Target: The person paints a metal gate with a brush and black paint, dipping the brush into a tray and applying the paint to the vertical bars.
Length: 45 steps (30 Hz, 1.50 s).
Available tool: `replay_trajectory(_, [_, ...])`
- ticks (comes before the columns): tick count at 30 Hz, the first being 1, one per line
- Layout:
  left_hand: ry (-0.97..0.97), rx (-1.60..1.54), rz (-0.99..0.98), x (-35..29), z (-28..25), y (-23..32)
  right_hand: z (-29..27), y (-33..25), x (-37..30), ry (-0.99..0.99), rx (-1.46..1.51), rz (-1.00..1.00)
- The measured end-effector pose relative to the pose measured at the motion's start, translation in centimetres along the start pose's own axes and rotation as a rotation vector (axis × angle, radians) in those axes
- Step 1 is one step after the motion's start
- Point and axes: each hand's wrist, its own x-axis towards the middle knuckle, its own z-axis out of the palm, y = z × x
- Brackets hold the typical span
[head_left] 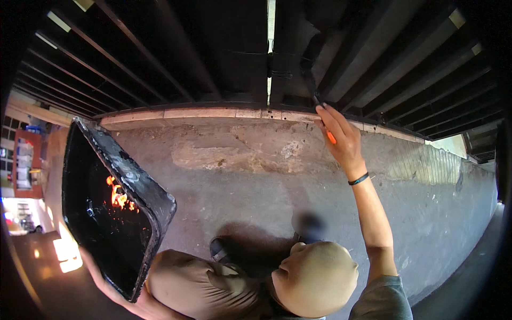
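In my right hand (341, 141) is a paintbrush, its orange handle (332, 137) showing between my closed fingers. The brush's dark head (317, 98) points up against the lower part of a black ribbed metal panel (213, 48). A wet-looking black streak runs up the panel from there. At the left, my left hand (96, 271) holds up a black paint tray (146, 184) from underneath, tilted. Most of that hand's fingers are hidden behind the tray. Dark liquid lies inside, with bright orange patches that may be reflections.
A pale ledge (200, 113) runs along the panel's foot, above worn grey concrete floor (256, 192). My bent knees (320, 277) are at the bottom. Far left, a reddish shelf (28, 162) with items stands beside a bright opening.
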Motion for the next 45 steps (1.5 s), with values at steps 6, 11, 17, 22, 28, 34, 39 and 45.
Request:
replay_trajectory(6, [-0.039,-0.081,-0.147,-1.2,0.4,1.2,0.6,1.1,0.7,-0.006,0.222,0.142])
replay_trajectory(11, [-0.011,-0.088,-0.273,-0.6,1.8,5.6,-3.7,-0.7,6.6,0.239,0.236,0.124])
replay_trajectory(17, [-0.037,-0.07,-0.214,-0.7,2.2,6.0,-1.6,-0.3,6.2,0.371,0.111,-0.09])
replay_trajectory(22, [-0.108,0.0,-0.198,-0.6,1.6,6.5,0.1,0.4,1.8,0.103,0.15,0.091])
replay_trajectory(28, [-0.119,-0.143,-0.331,-0.6,1.8,8.7,-4.1,-0.6,8.5,0.194,0.422,0.22])
replay_trajectory(34, [-0.113,-0.366,-0.385,-0.5,2.1,6.6,-6.4,-1.9,13.0,0.442,0.413,-0.068])
replay_trajectory(39, [-0.116,-0.418,-0.341,-0.2,1.8,5.0,-3.1,-0.8,8.2,0.26,0.266,-0.009])
replay_trajectory(45, [-0.139,-0.446,-0.313,-0.4,1.6,4.3,-4.9,-0.9,9.6,0.25,0.366,0.078])
